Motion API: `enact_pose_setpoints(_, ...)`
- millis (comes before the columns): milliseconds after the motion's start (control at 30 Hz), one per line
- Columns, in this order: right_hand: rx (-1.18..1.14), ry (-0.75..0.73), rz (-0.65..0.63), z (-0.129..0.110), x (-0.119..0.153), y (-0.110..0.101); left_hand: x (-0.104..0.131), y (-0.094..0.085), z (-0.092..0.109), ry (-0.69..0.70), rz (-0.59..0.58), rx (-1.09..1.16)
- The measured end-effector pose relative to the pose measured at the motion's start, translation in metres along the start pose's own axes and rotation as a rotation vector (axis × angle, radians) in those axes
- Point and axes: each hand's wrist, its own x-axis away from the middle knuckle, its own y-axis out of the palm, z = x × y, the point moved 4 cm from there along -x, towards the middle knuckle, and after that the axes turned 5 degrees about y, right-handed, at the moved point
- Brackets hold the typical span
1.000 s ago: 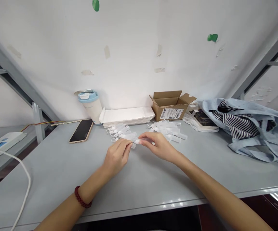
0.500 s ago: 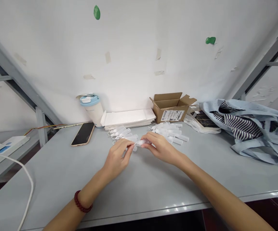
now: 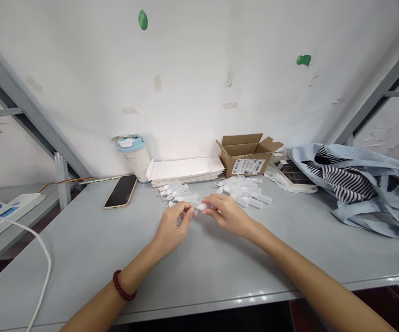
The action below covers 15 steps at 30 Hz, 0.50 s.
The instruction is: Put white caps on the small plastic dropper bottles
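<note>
My right hand (image 3: 229, 212) is closed round a small translucent squeeze bottle (image 3: 204, 206), its nozzle pointing left; most of its body is hidden by the fingers. My left hand (image 3: 172, 227) pinches a tiny clear piece at the nozzle end, which looks like the bottle's tethered cap; the fingertips partly cover it. Behind my left hand lies a group of similar bottles (image 3: 175, 190) with thin looped cap straps. A second pile of bottles (image 3: 246, 190) lies beyond my right hand.
A phone (image 3: 121, 191), a cup with a blue lid (image 3: 135, 157) and a stack of white envelopes (image 3: 185, 169) stand along the back. An open cardboard box (image 3: 246, 157) is right of them. A light blue cloth bag (image 3: 386, 184) covers the right side; a white cable (image 3: 45, 276) crosses the left.
My left fingertips have drawn slightly left from the bottle's nozzle, leaving a small gap. My right hand stays on the bottle. The view has shifted a little.
</note>
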Motion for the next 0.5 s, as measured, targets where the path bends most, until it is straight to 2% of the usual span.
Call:
enact_pose_setpoints(167,-0.07,0.136,-0.043,-0.001,-0.0014,-0.001,-0.005,-0.0082,-0.0027,0.008,0.012,0.036)
enact_pose_setpoints(500,0.024,0.13,-0.117,-0.0065,-0.001,0.0012,-0.0041,-0.0073,-0.0036,-0.003,-0.005,0.013)
